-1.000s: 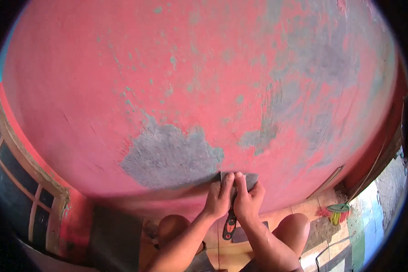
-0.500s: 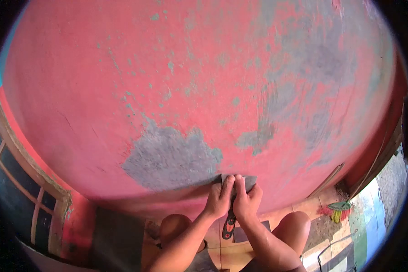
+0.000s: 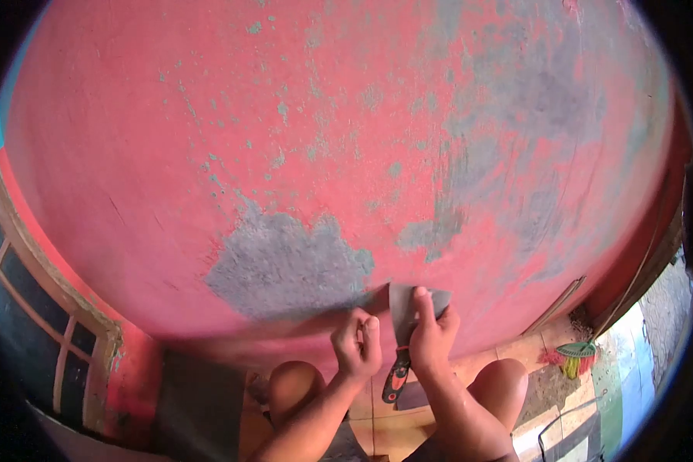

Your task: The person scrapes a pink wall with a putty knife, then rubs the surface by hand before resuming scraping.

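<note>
In the head view, my right hand (image 3: 433, 337) grips a putty knife (image 3: 403, 317) by its wide grey metal blade, thumb flat on the face. Its black and red handle hangs down below, between my two hands. Off to the left of the blade, my left hand (image 3: 357, 344) is curled closed with the thumb up and nothing showing in it. Both hands are low in front of a red wall (image 3: 285, 146) with flaking paint. Just above my left hand is a large bare grey patch (image 3: 292, 266).
A broom (image 3: 575, 359) with red, yellow and green bristles rests at the lower right. Thin strips (image 3: 554, 306) lean on the wall nearby. A framed window (image 3: 42, 316) is at the left. Below are floor tiles (image 3: 385, 427) and my bent knees (image 3: 296, 385).
My left hand has let go of the putty knife, moved slightly left and down, and curled closed. My right hand has shifted a little right with the knife, showing more of its blade.
</note>
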Tool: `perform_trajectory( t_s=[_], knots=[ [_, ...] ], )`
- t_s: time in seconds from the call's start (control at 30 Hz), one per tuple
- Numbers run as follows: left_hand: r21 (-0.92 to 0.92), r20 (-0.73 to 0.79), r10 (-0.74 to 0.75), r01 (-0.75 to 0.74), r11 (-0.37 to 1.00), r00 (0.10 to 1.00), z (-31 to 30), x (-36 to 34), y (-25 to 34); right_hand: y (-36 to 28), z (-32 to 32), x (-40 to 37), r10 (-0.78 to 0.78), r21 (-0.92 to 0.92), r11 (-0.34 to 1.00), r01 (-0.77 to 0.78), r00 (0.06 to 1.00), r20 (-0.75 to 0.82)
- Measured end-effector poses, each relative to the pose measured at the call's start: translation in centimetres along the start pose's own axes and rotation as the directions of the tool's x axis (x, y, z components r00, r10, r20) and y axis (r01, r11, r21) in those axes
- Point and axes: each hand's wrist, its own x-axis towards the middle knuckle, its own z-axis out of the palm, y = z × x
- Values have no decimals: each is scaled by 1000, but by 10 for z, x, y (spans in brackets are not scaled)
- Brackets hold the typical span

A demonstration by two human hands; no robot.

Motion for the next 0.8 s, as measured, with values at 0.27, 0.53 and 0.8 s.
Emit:
perform_trajectory(
  t_s=[0.27, 0.53, 0.8],
  knots=[
    [638, 141, 328, -340, 691, 934, 11, 9, 5, -18, -17, 14, -35, 90, 995, 46, 992, -118],
    [328, 690, 199, -545, 772, 696, 15, -13, 15, -22, -26, 20, -56, 111, 991, 76, 984, -171],
    [57, 513, 225, -294, 954, 828, 16, -19, 10, -24, -33, 21, -4, 108, 994, 23, 986, -166]
  ],
)
